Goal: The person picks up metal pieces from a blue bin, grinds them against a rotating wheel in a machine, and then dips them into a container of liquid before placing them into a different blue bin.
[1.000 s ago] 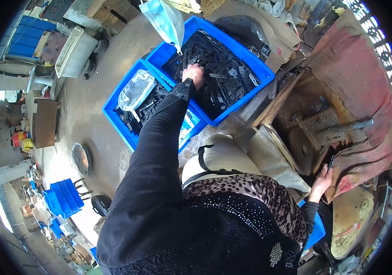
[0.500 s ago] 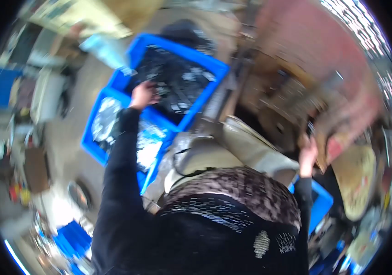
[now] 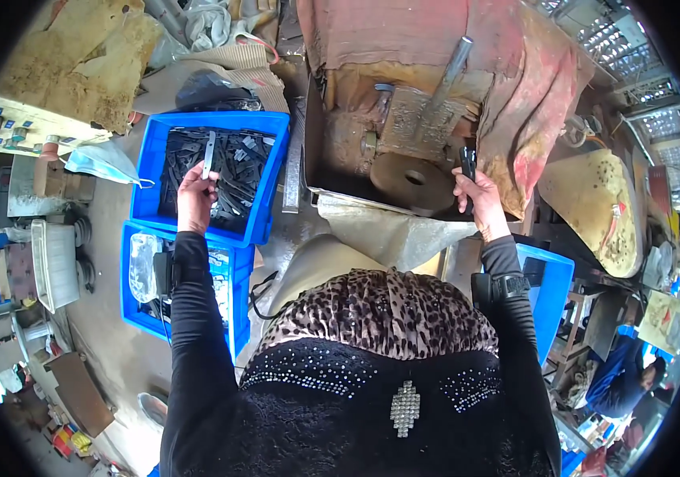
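Observation:
Between the fingers of my left hand is a slim, flat, pale metal strip, held upright over the far blue crate. Many dark flat metal strips fill that crate. My right hand is closed around a short black tool whose exact kind I cannot make out. It is beside the right edge of a round brown grinding wheel with a hole in its middle. The wheel lies within a rusty open metal housing.
A second blue crate with shiny pieces and a plastic bag stands nearer, on the left. Red cloth drapes the housing, and a metal rod sticks up inside. Another blue crate is at right; a person is further off.
My left hand has lifted from among the dark strips and now holds up a pale strip. My view has turned and steadied; the right hand stays by the housing.

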